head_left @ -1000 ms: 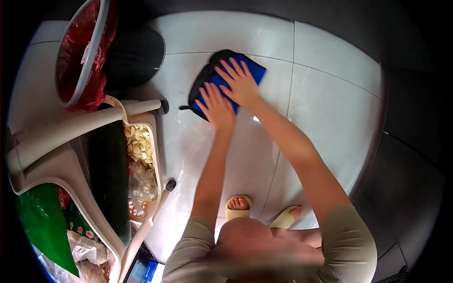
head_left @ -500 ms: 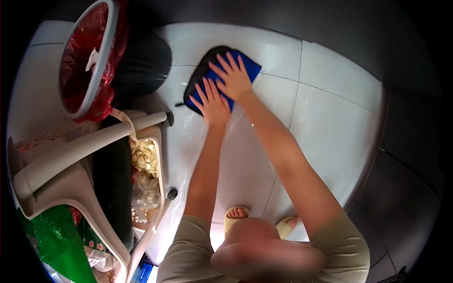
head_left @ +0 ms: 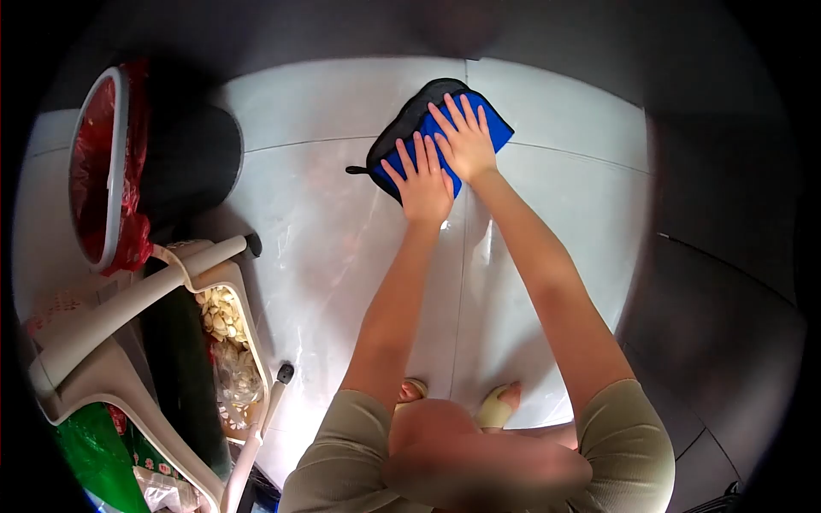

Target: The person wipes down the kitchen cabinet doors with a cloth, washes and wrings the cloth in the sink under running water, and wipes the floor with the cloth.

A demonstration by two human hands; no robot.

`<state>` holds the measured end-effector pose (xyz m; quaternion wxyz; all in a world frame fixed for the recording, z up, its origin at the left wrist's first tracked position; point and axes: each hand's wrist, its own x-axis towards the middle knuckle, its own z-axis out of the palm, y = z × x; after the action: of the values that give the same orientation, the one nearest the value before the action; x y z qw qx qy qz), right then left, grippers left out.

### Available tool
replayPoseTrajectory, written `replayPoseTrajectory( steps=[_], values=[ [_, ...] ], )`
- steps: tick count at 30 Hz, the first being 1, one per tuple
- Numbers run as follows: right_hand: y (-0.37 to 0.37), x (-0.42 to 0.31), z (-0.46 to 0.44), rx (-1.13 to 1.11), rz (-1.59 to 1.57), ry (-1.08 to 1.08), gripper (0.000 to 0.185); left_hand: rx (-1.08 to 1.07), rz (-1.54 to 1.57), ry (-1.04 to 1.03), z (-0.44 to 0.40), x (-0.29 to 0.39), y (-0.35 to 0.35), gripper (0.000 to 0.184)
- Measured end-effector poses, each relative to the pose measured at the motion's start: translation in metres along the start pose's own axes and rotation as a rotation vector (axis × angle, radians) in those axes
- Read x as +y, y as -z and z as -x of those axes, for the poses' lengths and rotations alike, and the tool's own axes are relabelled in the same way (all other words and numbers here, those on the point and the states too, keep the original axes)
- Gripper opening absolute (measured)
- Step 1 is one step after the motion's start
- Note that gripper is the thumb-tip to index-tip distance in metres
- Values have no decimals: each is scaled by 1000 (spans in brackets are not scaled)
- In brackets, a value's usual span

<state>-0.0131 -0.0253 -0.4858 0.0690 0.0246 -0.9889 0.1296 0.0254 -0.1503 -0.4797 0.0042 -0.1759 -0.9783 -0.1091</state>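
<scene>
A folded cleaning cloth (head_left: 402,128), blue and dark grey with black edging and a small hanging loop, lies on the pale tiled floor (head_left: 325,282). My left hand (head_left: 426,188) presses flat on its blue lower part, fingers spread. Further right and slightly higher, my right hand (head_left: 469,150) also rests flat on the blue side with the fingers apart. Both palms bear down on the cloth, and neither hand grasps it. The cloth's underside is hidden.
A black bin (head_left: 192,162) with a red liner stands at the upper left. Below it, a cream plastic rack (head_left: 111,338) holds garlic cloves (head_left: 221,315), a long dark green object (head_left: 175,368) and plastic bags. Dark cabinet fronts (head_left: 342,38) border the far floor edge. My slippered feet are below.
Both hands remain flat on the cloth. The view has shifted, so the bin and rack sit further left; the cloth and hands are now further right of the bin.
</scene>
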Motion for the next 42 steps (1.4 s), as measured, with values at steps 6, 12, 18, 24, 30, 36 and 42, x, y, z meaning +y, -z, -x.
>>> replayPoseTrajectory(
  steps=[6,12,18,24,30,36,42],
  values=[
    [19,17,63,20,8,-133,52,-62,7,-163,27,27,-6,66],
    [49,24,138,-56,-99,-71,54,-189,65,-241,99,64,1,69],
    [47,23,156,-70,-178,-45,55,-262,64,-398,101,57,5,73],
    [20,76,35,117,-12,-89,54,-45,-77,-316,-23,66,-18,70],
    [21,140,14,196,72,-267,53,53,-67,-339,-77,111,-46,64],
    [39,159,70,173,93,-376,55,0,-76,-447,-50,149,-46,65],
    [64,133,158,112,66,-460,57,-142,52,-650,18,159,-34,71]
  ],
)
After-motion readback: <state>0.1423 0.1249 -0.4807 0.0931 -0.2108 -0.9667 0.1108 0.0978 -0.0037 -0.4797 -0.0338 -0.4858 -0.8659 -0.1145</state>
